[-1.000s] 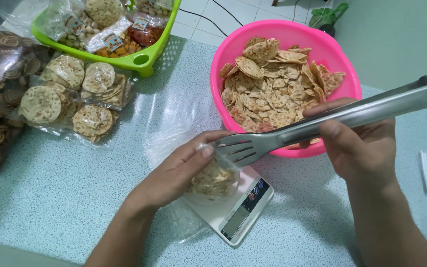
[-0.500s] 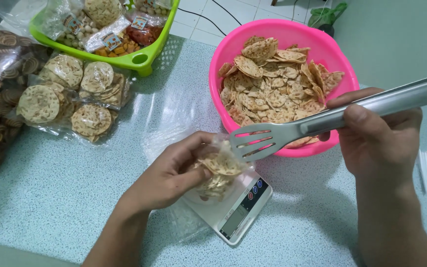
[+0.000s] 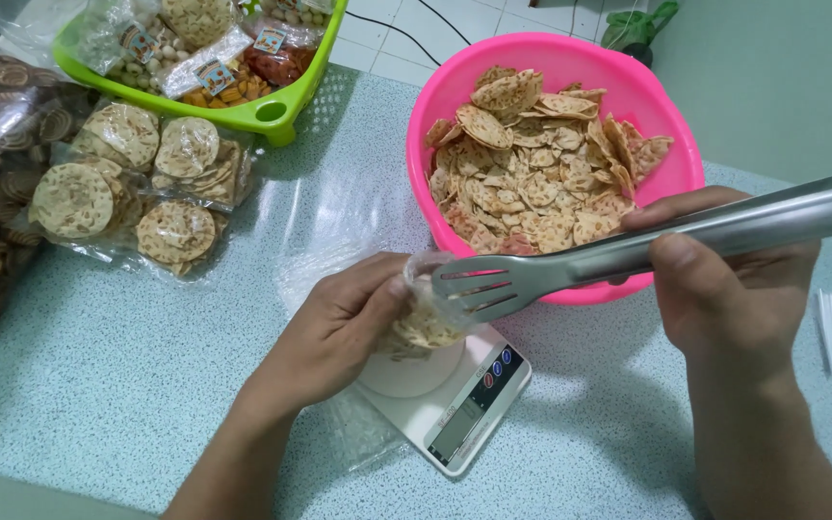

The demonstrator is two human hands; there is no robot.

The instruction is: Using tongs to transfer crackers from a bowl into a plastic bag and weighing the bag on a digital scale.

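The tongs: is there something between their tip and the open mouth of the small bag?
Nothing visible. The tongs, held by the right hand, have their tip right at the mouth of the clear bag, which the left hand holds over the scale.

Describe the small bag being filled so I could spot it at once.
Start at the big pink basin of crackers. Just below its near rim sits a white scale. Above it the left hand holds a clear bag, the only open one, with the tongs at its mouth.
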